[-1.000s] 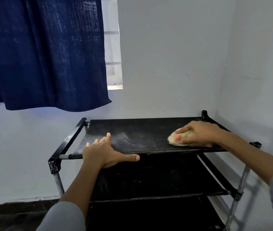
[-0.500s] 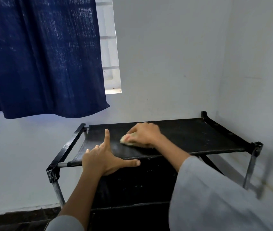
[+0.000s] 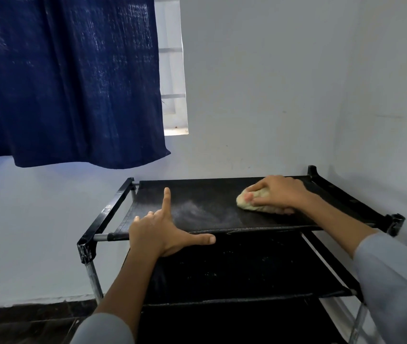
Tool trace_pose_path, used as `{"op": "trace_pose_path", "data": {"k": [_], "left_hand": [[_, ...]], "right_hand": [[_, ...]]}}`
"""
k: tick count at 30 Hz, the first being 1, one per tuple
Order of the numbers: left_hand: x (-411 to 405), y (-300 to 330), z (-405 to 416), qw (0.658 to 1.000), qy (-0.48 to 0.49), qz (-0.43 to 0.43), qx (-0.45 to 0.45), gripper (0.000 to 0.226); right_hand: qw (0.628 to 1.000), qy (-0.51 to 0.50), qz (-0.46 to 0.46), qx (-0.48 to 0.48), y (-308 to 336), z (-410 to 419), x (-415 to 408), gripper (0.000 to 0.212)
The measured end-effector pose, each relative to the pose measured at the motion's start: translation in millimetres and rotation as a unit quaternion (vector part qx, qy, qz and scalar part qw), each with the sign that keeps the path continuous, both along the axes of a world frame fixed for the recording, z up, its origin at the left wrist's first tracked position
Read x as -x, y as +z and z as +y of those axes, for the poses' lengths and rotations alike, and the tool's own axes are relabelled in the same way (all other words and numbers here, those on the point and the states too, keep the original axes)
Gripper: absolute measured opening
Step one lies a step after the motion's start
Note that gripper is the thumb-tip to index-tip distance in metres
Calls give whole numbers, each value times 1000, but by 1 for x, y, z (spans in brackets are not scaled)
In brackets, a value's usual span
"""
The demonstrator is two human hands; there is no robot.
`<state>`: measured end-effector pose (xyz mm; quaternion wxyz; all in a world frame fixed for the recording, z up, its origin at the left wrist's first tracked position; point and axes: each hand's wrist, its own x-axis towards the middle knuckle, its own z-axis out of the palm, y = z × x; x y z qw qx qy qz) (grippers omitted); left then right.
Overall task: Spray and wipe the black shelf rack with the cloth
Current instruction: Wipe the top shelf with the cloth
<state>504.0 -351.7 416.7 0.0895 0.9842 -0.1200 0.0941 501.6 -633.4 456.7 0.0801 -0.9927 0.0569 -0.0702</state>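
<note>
The black shelf rack (image 3: 103,214) stands in the room's corner, with black fabric tiers on metal legs. My right hand (image 3: 279,192) presses a bunched pale yellow cloth (image 3: 249,203) onto the right half of the top tier. My left hand (image 3: 159,230) rests on the top tier's front edge at the left, fingers spread, thumb lying along the front bar. A whitish dusty smear (image 3: 192,212) shows on the fabric between my hands. No spray bottle is in view.
A dark blue curtain (image 3: 66,78) hangs over the window (image 3: 172,70) above and to the left of the rack. White walls close in behind and on the right. Two lower tiers (image 3: 242,271) sit under the top one. Dark floor (image 3: 23,319) lies at lower left.
My right hand swept the cloth from the right side to the left-middle of the top tier and back to the right. My left hand stayed on the front edge.
</note>
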Motion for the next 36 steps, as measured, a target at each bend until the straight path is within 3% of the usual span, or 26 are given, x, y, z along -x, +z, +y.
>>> {"op": "trace_pose_path", "data": {"k": [3, 6, 9, 14, 21, 26, 29, 32, 36], "left_hand": [[-3, -2, 0, 1000, -4, -20, 11, 142], [-4, -4, 1, 999, -11, -39, 30, 144], [0, -4, -1, 998, -10, -40, 42, 146], [2, -1, 0, 999, -15, -27, 41, 145], [1, -2, 2, 999, -15, -8, 32, 148], [-3, -5, 3, 999, -10, -18, 30, 147], [-3, -5, 2, 999, -8, -26, 30, 149], [-3, -6, 2, 999, -8, -35, 27, 149], [-2, -6, 0, 999, -9, -39, 28, 149]], "right_hand": [[990, -104, -49, -80, -9, -16, -25, 42], [978, -138, -87, -134, -14, 8, -47, 37], [988, -61, -72, -121, -14, 63, -55, 39], [993, 113, -32, -24, -13, 139, -33, 41], [991, 132, 28, -5, 3, 75, 13, 40], [999, 26, 44, 7, 3, -18, 34, 39], [999, -14, 44, -22, 0, -59, 44, 24], [999, -20, 45, -11, 1, -57, 40, 26], [997, 28, 35, -56, 2, -8, 18, 44]]}}
